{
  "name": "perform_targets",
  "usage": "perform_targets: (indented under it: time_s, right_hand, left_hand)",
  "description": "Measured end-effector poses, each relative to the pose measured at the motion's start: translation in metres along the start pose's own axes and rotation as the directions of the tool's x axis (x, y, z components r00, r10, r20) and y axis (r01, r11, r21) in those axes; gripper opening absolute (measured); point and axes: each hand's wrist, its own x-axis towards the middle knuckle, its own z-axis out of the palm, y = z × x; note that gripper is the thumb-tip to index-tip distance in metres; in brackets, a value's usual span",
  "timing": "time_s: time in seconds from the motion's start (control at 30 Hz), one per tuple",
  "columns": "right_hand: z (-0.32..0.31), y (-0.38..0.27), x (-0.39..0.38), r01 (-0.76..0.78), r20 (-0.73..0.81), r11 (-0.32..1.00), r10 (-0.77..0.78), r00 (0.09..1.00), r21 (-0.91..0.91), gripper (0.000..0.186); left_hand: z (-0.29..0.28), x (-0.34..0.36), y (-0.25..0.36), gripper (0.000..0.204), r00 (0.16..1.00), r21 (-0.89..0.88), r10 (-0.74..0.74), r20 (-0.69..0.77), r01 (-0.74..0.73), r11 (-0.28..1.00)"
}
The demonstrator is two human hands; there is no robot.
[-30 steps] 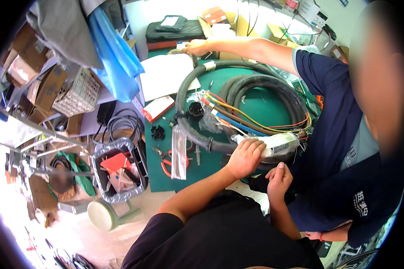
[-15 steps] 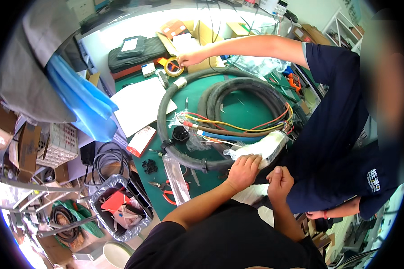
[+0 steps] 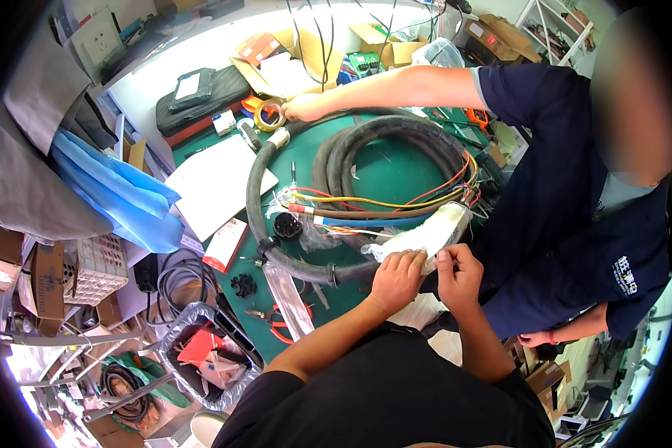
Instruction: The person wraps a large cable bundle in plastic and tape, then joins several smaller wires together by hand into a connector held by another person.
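We see the green mat (image 3: 396, 168) filling the middle, the thick black hose (image 3: 291, 261) looped across it. At five o'clock of that loop lies the white plastic-wrapped bundle (image 3: 425, 235). Our left hand (image 3: 396, 278) curls shut on its near end; our right hand (image 3: 459, 272) pinches the wrap beside it.

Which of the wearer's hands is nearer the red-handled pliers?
Left. The left hand lies right of the pliers, on the white wrap; the right hand is farther right.
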Motion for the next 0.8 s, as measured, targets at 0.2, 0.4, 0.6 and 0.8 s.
perform_targets:
  time_s: [0.2,0.4,0.6,0.8]
  right_hand:
    - [0.006,-0.004,0.011,0.049,0.034,0.999,-0.048,0.998,-0.018,0.011]
    - [0.015,-0.015,0.035,0.146,0.102,0.987,-0.139,0.985,-0.072,0.025]
    - [0.015,-0.018,0.055,0.221,0.096,0.972,-0.213,0.972,-0.076,0.035]
    - [0.01,-0.022,0.069,0.32,0.079,0.922,-0.31,0.947,-0.219,0.055]
  left_hand:
    - [-0.001,0.002,0.0,0.046,1.0,0.023,0.017,-0.01,-0.016,1.0]
    - [0.005,0.0,-0.001,0.041,0.999,0.047,0.004,-0.034,-0.003,0.999]
    - [0.003,0.001,0.001,0.044,1.0,0.025,0.004,-0.018,-0.003,1.0]
    - [0.0,0.004,0.002,0.051,0.999,-0.002,0.007,-0.05,-0.007,1.0]
